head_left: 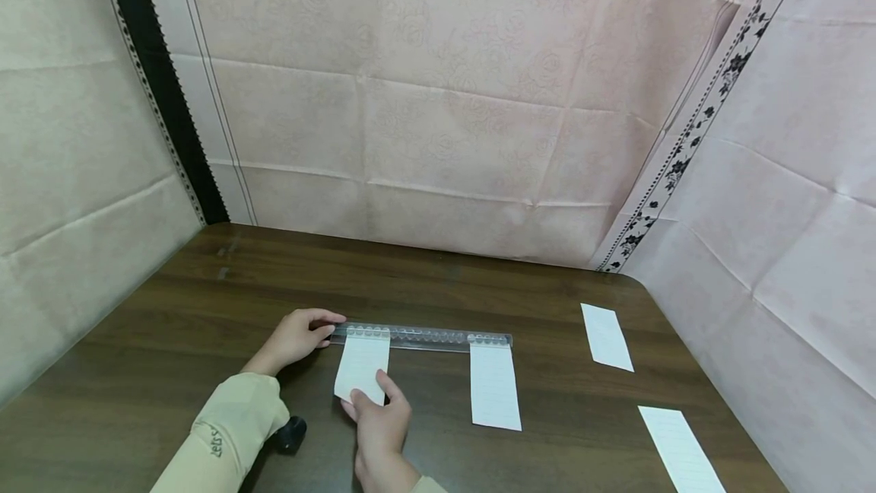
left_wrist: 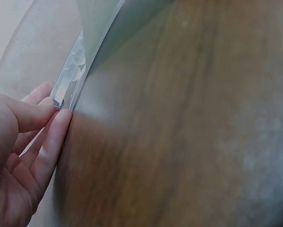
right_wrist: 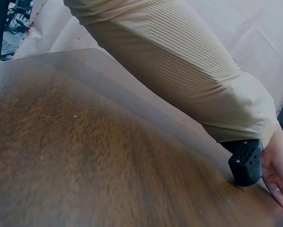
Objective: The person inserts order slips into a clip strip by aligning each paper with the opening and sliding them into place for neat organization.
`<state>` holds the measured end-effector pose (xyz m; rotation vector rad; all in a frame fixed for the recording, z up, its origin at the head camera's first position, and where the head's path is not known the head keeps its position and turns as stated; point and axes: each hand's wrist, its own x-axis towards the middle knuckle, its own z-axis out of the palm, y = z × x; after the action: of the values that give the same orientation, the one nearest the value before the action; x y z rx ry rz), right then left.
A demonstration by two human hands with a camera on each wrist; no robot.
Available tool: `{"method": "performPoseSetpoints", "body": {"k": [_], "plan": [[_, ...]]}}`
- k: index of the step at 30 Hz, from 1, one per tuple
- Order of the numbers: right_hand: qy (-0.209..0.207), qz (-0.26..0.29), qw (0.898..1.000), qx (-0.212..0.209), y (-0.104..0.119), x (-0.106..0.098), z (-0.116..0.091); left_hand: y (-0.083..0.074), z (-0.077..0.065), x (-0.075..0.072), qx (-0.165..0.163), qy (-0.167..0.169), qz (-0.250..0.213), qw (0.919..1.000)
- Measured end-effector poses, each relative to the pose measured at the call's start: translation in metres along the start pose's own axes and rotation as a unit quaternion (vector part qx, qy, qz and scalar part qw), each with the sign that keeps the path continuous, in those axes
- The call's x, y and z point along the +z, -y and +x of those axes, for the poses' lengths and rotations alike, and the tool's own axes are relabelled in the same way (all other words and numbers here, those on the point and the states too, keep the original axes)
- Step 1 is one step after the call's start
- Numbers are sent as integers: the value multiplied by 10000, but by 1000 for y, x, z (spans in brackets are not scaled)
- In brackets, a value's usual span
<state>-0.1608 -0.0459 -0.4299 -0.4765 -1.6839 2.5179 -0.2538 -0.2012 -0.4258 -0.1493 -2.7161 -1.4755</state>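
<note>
A long clear plastic bar (head_left: 431,338) with a row of rounded shapes lies across the table. My left hand (head_left: 297,337) pinches its left end between thumb and fingers, and the left wrist view shows the hand (left_wrist: 32,137) at the end of the bar (left_wrist: 70,71). One lined white paper strip (head_left: 363,364) runs from the bar toward me. At its near end my right hand (head_left: 381,428) holds it, thumb on top and fingers partly hidden beneath. Farther right, a second paper strip (head_left: 496,386) meets the bar with its top edge.
Two more white paper strips lie to the right, one farther back (head_left: 607,337) and one nearer (head_left: 680,447). The dark wooden table (head_left: 171,341) is bordered by pale patterned cloth (head_left: 445,128). A black wrist device (head_left: 290,434) sits under the left sleeve (head_left: 229,432).
</note>
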Motion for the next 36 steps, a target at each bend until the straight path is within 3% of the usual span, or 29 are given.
{"method": "performPoseSetpoints", "body": {"k": [21, 36], "plan": [[69, 6, 9999, -149, 3, -10, 3, 1, 2, -1, 41, 46, 12, 10000], [-30, -63, 9999, -146, 7, -14, 4, 2, 3, 0, -101, 29, 94, 9999]]}}
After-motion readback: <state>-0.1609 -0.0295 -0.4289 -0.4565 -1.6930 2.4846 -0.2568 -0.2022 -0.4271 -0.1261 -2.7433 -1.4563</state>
